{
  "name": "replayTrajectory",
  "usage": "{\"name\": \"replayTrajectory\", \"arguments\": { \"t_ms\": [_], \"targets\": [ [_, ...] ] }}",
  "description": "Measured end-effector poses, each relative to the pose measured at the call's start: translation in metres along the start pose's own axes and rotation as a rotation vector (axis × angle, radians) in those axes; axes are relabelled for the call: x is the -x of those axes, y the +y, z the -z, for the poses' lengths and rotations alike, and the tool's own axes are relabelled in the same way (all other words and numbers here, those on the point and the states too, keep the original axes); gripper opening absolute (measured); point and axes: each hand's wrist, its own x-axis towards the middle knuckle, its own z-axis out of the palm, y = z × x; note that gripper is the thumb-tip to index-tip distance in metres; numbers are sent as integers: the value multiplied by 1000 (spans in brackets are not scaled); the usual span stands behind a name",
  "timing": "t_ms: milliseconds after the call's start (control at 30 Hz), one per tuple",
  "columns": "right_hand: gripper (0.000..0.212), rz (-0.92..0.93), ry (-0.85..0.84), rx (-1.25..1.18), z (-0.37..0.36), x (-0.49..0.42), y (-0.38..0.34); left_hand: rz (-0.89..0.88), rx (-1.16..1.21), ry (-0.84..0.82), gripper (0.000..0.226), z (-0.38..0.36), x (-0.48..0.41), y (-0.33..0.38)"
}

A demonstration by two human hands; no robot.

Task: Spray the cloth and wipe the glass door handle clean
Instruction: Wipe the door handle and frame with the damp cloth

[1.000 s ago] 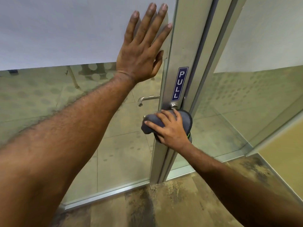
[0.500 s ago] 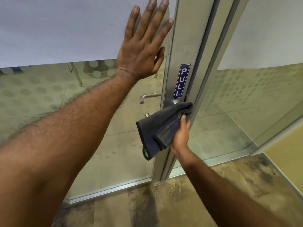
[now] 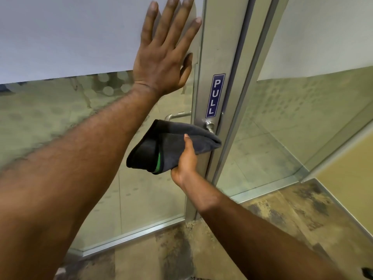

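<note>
My right hand [image 3: 186,158] grips a folded dark grey cloth [image 3: 171,146] with a green edge, held from below against the metal door handle [image 3: 210,126]. Only the handle's base at the door frame shows; the rest is under the cloth. My left hand [image 3: 163,57] lies flat with fingers spread on the frosted part of the glass door [image 3: 80,37], just left of the metal frame. A second handle [image 3: 177,116] on the far side shows through the glass. No spray bottle is in view.
A blue PULL sticker [image 3: 215,96] sits on the metal door frame above the handle. A fixed glass panel [image 3: 302,118] stands to the right. Mottled brown floor [image 3: 222,249] lies below, with a yellow wall [image 3: 351,162] at far right.
My right hand has turned from on top of the cloth to under it. The cloth has unfolded and now lies flatter over the handle, spread out to the left. My left hand stays pressed on the glass.
</note>
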Motion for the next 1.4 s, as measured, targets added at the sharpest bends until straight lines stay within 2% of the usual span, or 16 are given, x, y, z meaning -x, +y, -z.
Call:
{"name": "replayTrajectory", "arguments": {
  "t_ms": [133,267,400,467,600,700,867,1033,1400],
  "targets": [
    [63,-23,-7,-10,-19,2,18,-1,8,14,62,0,1,0],
    [54,-25,-5,-18,-23,1,11,-3,6,35,63,0,1,-2],
    [64,177,118,49,2,-8,-13,-18,4,33,64,0,1,-2],
    [69,280,96,92,14,-11,-36,-17,7,33,64,0,1,-2],
    [82,517,119,491,20,-10,-76,-11,7,34,64,0,2,-4],
    [74,676,168,810,21,-8,-80,-16,4,38,65,-1,2,-3],
    [72,847,251,1129,20,-2,-50,-11,7,21,64,-1,1,-4],
    [68,946,281,1260,24,-2,-18,-13,-2,36,65,-2,1,-4],
    [72,1109,362,1515,22,-4,14,-12,-10,47,64,-2,1,-3]
  ]
}}
